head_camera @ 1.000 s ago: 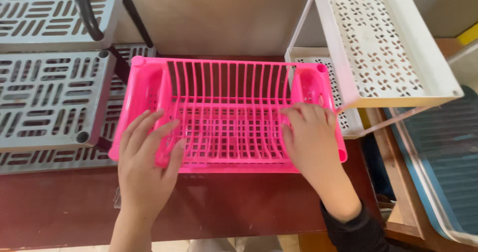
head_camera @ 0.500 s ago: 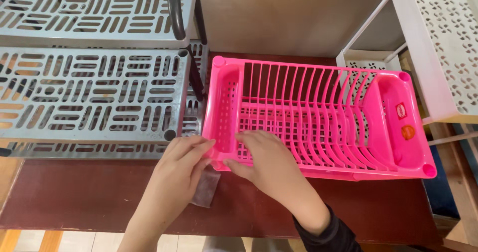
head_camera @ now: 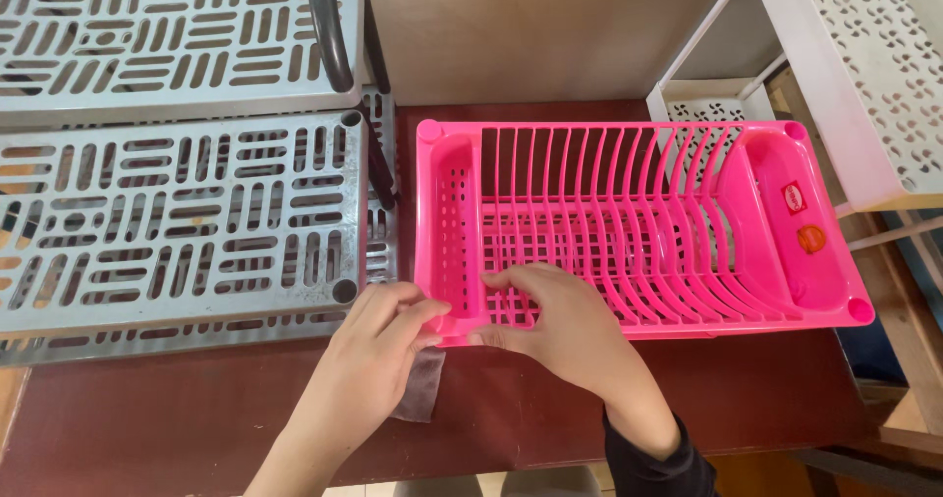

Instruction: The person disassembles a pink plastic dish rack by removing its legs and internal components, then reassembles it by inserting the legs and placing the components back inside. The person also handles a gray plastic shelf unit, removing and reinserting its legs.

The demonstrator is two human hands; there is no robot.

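The pink dish rack point(head_camera: 629, 227) is being gripped at its seven-o'clock corner on the brown table point(head_camera: 196, 409): left hand point(head_camera: 378, 345) pinching the rim, right hand point(head_camera: 560, 325) curled over the grid.

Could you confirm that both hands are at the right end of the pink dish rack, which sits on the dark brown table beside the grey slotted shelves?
Not quite: the head view shows the left hand and right hand at the left end of the pink dish rack, not the right. The rack does sit on the dark brown table beside the grey slotted shelves.
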